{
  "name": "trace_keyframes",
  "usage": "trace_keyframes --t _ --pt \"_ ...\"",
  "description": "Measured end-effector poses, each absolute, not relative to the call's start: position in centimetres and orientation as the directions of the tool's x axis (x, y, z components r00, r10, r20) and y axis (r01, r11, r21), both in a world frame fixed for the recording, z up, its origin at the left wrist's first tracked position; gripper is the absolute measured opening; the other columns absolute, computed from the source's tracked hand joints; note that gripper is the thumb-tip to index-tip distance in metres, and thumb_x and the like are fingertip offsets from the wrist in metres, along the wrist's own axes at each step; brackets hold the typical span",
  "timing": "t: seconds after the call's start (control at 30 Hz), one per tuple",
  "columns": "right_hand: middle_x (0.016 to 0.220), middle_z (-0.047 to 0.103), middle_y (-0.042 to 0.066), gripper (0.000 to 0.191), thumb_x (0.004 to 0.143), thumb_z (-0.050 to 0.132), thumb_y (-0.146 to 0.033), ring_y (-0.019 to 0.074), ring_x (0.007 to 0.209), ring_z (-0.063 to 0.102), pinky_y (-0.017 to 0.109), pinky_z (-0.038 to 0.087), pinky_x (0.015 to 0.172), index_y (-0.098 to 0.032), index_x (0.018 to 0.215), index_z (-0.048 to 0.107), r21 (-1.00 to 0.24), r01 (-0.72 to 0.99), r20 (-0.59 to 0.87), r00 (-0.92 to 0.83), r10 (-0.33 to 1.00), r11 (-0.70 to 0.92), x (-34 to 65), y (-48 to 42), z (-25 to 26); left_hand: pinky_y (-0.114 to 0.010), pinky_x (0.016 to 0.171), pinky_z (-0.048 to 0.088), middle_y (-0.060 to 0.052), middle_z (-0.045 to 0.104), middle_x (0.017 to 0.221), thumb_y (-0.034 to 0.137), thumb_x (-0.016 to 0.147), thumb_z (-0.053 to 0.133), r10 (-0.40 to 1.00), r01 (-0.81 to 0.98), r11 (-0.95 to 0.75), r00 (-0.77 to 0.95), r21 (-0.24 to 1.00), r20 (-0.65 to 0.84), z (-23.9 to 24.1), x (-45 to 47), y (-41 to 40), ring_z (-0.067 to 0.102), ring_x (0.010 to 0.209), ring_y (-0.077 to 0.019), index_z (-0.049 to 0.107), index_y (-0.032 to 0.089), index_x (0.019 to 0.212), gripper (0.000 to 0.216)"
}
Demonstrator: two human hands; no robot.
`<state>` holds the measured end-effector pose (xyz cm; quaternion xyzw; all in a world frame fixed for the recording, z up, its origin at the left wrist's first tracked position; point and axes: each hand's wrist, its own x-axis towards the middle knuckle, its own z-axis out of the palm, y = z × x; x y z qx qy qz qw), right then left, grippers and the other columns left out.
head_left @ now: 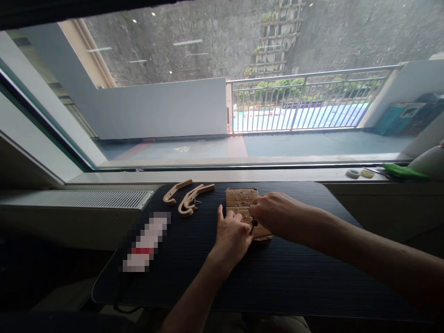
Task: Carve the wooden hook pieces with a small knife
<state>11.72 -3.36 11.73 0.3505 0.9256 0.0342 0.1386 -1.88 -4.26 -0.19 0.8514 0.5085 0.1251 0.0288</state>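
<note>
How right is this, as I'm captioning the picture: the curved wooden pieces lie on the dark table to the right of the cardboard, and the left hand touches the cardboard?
One slip: the head view shows the curved wooden pieces on the dark table to the left of the cardboard, which the left hand touches.

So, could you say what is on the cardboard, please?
Left hand rests on the corrugated cardboard; right hand holds a tool over it. Small marks show; areas under hands are hidden.
</note>
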Motion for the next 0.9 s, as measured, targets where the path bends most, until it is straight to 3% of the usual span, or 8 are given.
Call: trace_keyframes --t 0.33,0.47,0.67,0.9 --pt "0.067 0.064 0.004 0.018 0.074 0.051 0.001 0.0158 0.063 0.060 0.025 0.028 0.046 -0.012 0.070 0.063 0.168 0.670 -0.267 -0.675 0.688 0.723 11.6 -3.2 11.7 -0.056 0.107 0.005 -0.003 0.061 0.087 0.034 0.078 0.058 0.883 0.868 -0.465 0.440 0.174 0.165 0.1 -1.9 -4.4 0.048 0.094 -0.0214 0.068 0.025 0.077 0.013" --pt "0.072 0.065 0.004 0.014 0.077 0.054 -0.005 0.0167 0.068 0.061 0.024 0.030 0.049 -0.014 0.078 0.064 0.109 0.724 -0.254 -0.642 0.723 0.681 11.7 -3.9 12.5 -0.056 0.106 0.007 -0.003 0.061 0.087 0.035 0.077 0.059 0.878 0.864 -0.472 0.444 0.176 0.177 -0.1 -2.0 -4.4 0.049 0.093 -0.0218 0.068 0.024 0.076 0.015" --pt "0.075 0.064 0.003 0.022 0.074 0.050 0.001 0.0163 0.070 0.060 0.025 0.034 0.056 -0.016 0.077 0.063 0.030 0.664 -0.203 -0.728 0.655 0.747 12.0 -4.2 12.7 -0.057 0.106 0.007 -0.003 0.062 0.087 0.033 0.078 0.057 0.887 0.871 -0.457 0.431 0.182 0.168 -0.1 -1.8 -4.3 0.049 0.094 -0.0220 0.069 0.024 0.075 0.015" --pt "0.077 0.064 0.005 0.024 0.073 0.051 0.004 0.0166 0.072 0.060 0.025 0.036 0.056 -0.014 0.083 0.064 0.062 0.649 -0.197 -0.737 0.647 0.758 11.5 -3.8 12.2 -0.055 0.106 0.008 -0.003 0.062 0.086 0.032 0.078 0.058 0.879 0.864 -0.469 0.437 0.182 0.191 -0.2 -1.8 -4.3 0.049 0.094 -0.0218 0.068 0.023 0.072 0.015"
